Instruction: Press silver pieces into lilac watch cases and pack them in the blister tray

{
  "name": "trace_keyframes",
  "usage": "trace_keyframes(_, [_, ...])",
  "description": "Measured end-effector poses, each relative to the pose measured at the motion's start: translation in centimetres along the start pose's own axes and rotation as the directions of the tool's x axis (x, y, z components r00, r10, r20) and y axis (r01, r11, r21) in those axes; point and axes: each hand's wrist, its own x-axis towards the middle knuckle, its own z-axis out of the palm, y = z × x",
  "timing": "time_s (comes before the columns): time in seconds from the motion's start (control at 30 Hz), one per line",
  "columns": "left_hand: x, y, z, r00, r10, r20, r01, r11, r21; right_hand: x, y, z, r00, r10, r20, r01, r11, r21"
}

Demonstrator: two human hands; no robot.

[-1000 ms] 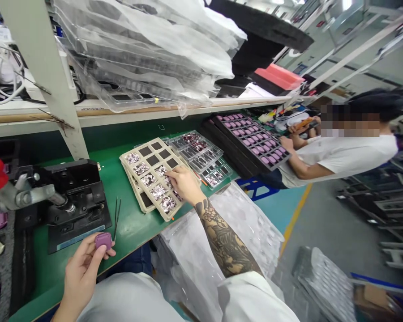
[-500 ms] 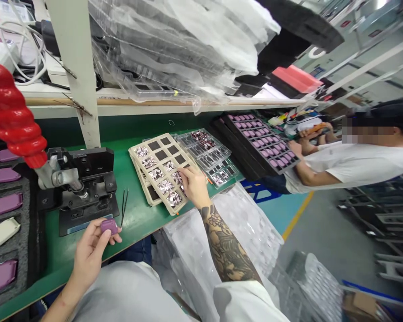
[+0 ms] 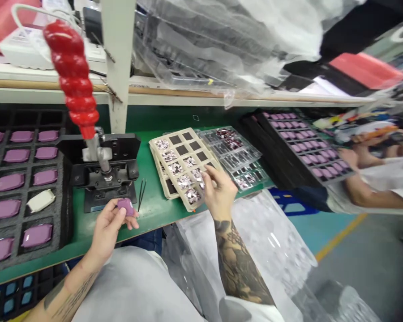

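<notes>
My left hand (image 3: 109, 226) grips a small purple casing (image 3: 125, 206) between thumb and fingers, low in front of the bench press. Black tweezers (image 3: 142, 194) are close to its fingertips; whether they touch the hand I cannot tell. My right hand (image 3: 220, 190) is closed in a pinch at the right edge of a tan compartment tray (image 3: 177, 162). Small shiny pieces (image 3: 184, 181) fill several of its compartments, while others show dark bottoms. Anything between the right fingertips is too small to make out.
A lever press (image 3: 104, 172) with a red ribbed hose-like handle (image 3: 74, 76) stands left of the tweezers. Further left, a foam tray (image 3: 62, 214) holds purple casings and one cream casing (image 3: 41, 201). Clear plastic trays (image 3: 233, 150) lie right. A co-worker (image 3: 372, 179) is beside another casing tray (image 3: 300, 150).
The view has swung left, bringing more of the foam tray into sight. My right hand has drawn slightly back towards the tray's right edge; my left still holds the purple casing.
</notes>
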Motion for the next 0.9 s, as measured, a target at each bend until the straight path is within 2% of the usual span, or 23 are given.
trace_keyframes(0.07, [-0.2, 0.0, 0.4, 0.999, 0.020, 0.044, -0.018, 0.999, -0.040, -2.2, -3.7, 0.7, 0.996, 0.079, -0.041, -0.070, 0.979, 0.191])
trace_keyframes(0.13, [-0.5, 0.0, 0.8, 0.996, 0.045, 0.075, -0.041, 0.997, -0.063, -4.5, -7.8, 1.6, 0.995, 0.090, 0.043, -0.100, 0.929, 0.357])
trace_keyframes(0.23, [-0.9, 0.0, 1.1, 0.994, 0.065, 0.082, -0.061, 0.997, -0.050, -7.4, -13.0, 3.0, 0.972, -0.036, 0.233, -0.105, 0.818, 0.566])
trace_keyframes(0.3, [-1.2, 0.1, 0.9, 0.994, 0.075, 0.075, -0.073, 0.997, -0.028, -8.5, -14.8, 4.1, 0.954, -0.096, 0.284, -0.116, 0.754, 0.646])
trace_keyframes(0.4, [-1.6, 0.3, 0.4, 0.994, 0.092, 0.054, -0.091, 0.996, -0.016, -9.3, -15.7, 5.2, 0.948, -0.125, 0.292, -0.114, 0.723, 0.681])
trace_keyframes(0.53, [-2.2, 0.6, -0.2, 0.992, 0.121, 0.040, -0.119, 0.992, -0.037, -9.7, -15.7, 5.8, 0.953, -0.081, 0.292, -0.155, 0.696, 0.701])
trace_keyframes(0.73, [-2.8, 1.0, -0.3, 0.989, 0.147, -0.015, -0.147, 0.989, -0.024, -9.9, -16.3, 5.9, 0.944, -0.150, 0.295, -0.100, 0.722, 0.684])
trace_keyframes(0.9, [-3.0, 0.9, -0.6, 0.985, 0.147, -0.090, -0.149, 0.989, -0.021, -11.0, -16.7, 6.2, 0.942, -0.107, 0.317, -0.137, 0.740, 0.659])
